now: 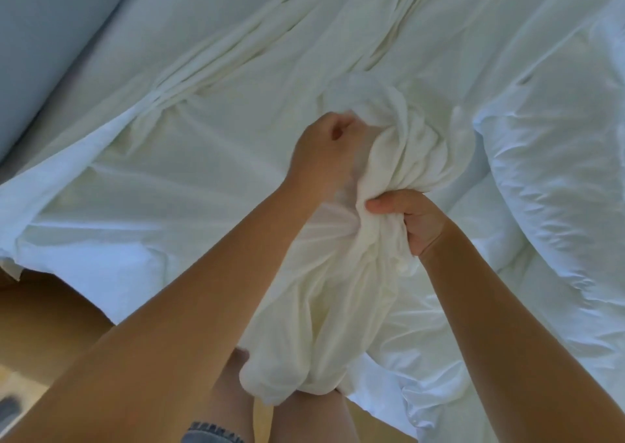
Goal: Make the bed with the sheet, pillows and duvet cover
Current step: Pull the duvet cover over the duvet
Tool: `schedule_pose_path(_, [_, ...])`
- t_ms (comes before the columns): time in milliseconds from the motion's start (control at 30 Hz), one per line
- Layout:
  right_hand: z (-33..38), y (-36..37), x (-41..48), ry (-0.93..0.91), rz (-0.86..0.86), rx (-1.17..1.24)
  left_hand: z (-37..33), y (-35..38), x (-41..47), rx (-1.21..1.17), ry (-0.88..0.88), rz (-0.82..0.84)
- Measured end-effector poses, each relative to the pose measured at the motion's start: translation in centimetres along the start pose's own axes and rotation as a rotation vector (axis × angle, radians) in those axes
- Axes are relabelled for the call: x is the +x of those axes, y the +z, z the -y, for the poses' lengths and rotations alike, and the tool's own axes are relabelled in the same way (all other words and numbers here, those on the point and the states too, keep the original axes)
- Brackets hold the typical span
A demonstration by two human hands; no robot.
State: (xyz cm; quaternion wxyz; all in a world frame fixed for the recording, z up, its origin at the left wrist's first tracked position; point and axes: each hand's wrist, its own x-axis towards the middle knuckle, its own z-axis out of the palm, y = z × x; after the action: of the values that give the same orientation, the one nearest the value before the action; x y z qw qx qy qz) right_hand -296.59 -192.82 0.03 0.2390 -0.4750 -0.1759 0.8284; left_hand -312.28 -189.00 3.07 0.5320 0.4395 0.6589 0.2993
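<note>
A cream-white duvet cover (341, 293) is bunched up in front of me and hangs down over my legs. My left hand (321, 151) grips the gathered cloth at its upper end, partly wrapped by it. My right hand (412, 222) holds the bunch from the right, fingers curled into the folds. The rest of the cover (209, 111) lies spread and wrinkled over the bed toward the upper left. A puffy white duvet (548, 178) lies on the right of the bed, beside the bunch.
The bed's pale blue headboard or wall (50, 36) runs along the upper left. The near bed edge (67, 266) drops to a wooden floor (44, 334) at lower left. My bare legs (233, 392) stand against the bed.
</note>
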Motion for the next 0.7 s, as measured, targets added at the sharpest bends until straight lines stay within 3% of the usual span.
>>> schedule_pose_path(67, [-0.5, -0.3, -0.4, -0.011, -0.015, 0.014, 3.0, -1.4, -3.1, 0.282, -0.054, -0.053])
schedule_pose_path(133, [-0.6, -0.5, -0.4, -0.005, 0.001, -0.002, 5.0, -1.9, -5.3, 0.357, -0.345, 0.113])
schedule_pose_path(200, [-0.5, -0.5, -0.1, 0.027, 0.018, -0.046, 5.0, -2.0, -5.5, 0.119, -0.679, 0.346])
schedule_pose_path(267, [-0.3, -0.5, 0.0, 0.075, 0.031, -0.082, 4.9, -1.6, -4.5, -0.122, -0.795, 0.434])
schedule_pose_path(400, [-0.1, -0.8, -0.8, 0.099, 0.031, -0.151, 2.7, -0.1, -2.5, -0.184, -0.695, 0.432])
schedule_pose_path(533, [0.0, -0.8, -1.0, 0.088, 0.013, -0.169, -1.6, 1.7, -1.1, -0.468, -0.470, 0.330])
schedule_pose_path(700, [0.5, -0.1, -0.8, -0.052, 0.153, -0.043, -6.4, 4.6, -0.3, -0.280, -0.214, 0.453])
